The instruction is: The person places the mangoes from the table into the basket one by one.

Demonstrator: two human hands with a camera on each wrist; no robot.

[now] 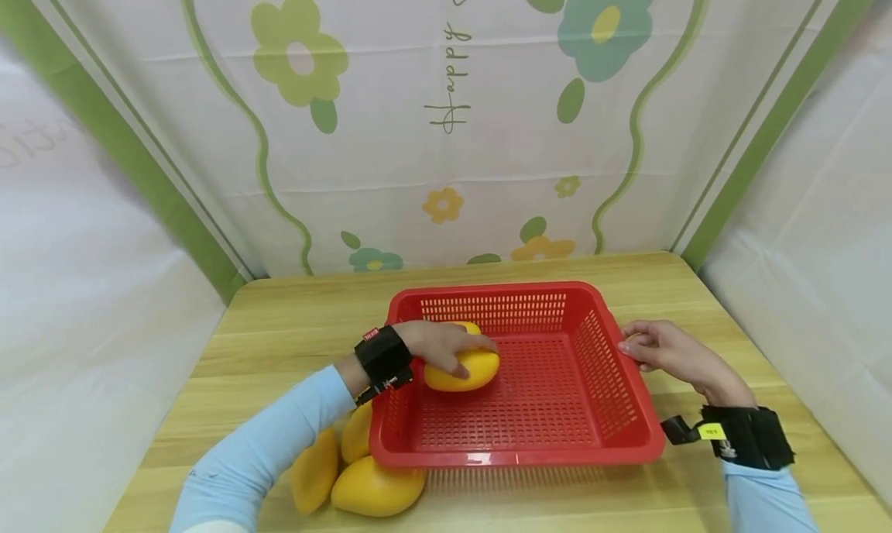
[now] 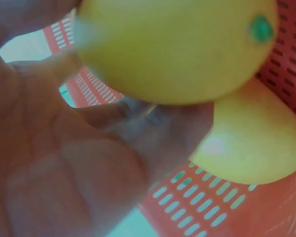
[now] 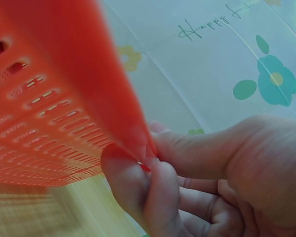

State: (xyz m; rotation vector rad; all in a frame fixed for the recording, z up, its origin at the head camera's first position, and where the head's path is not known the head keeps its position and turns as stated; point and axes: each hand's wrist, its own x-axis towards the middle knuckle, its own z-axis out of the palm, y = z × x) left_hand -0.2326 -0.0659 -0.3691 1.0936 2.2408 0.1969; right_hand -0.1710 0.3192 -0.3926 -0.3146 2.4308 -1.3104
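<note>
My left hand is curled over a yellow mango, thumb on the near side and fingers across the top, inside the red basket toward its left end. From the left wrist view I see the green spot at this fruit's tip. A second mango is in the basket too, just behind the one I hold — I cannot tell whether the two touch, nor whether mine rests on the basket's floor.

My right hand pinches the rim on the basket's right side, thumb against bent fingers, with the slotted wall beside it. Outside, by the near left corner, three more mangoes lie close together on the wooden table: one leftmost, one nearest me, and one partly hidden by the basket. Behind it all hangs a flowered cloth.
</note>
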